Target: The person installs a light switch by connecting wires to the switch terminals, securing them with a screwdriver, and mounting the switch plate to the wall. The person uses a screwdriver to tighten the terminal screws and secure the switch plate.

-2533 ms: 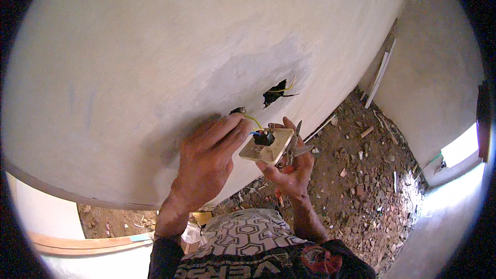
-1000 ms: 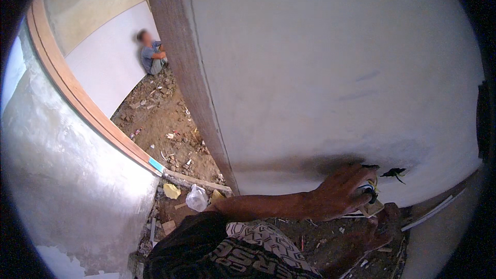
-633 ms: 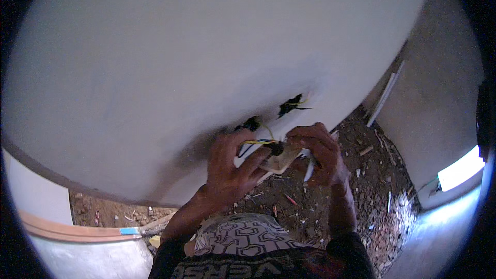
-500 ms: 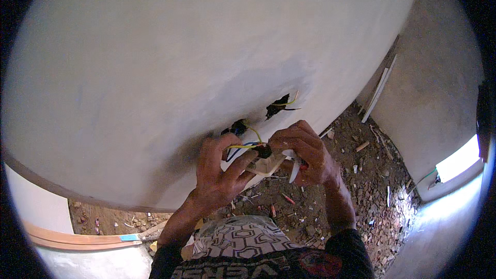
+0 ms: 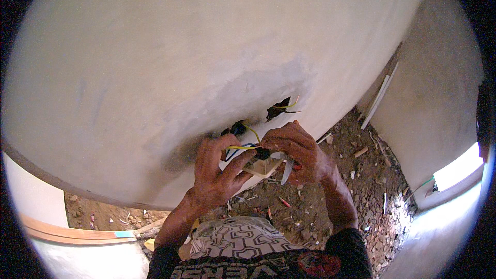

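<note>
Close to the wall, my left hand [image 5: 216,171] is closed, its thumb and fingers pinching a cream plastic electrical fitting [image 5: 261,168] and the wires at it. A yellow wire [image 5: 241,148] and a blue wire [image 5: 233,153] run past its fingertips. My right hand [image 5: 295,150] is also closed, fingertips meeting the wire ends just above the fitting's dark back. Tucked in that hand is a knife-like tool [image 5: 286,172] with a flat silver blade and a red part. Another yellow wire comes from the nearer wall hole [image 5: 236,128]. My fingers hide the wire ends.
A second ragged hole [image 5: 278,109] to the right has yellow and dark wires sticking out. The pale wall [image 5: 170,62] fills the far side. Rubble and scraps cover the dirt floor [image 5: 330,212]. White strips [image 5: 380,95] lean at right; a wooden board [image 5: 77,236] lies lower left.
My right hand has shifted slightly left, toward my left hand, and the blade has turned a little with it. My left hand keeps its hold almost unmoved.
</note>
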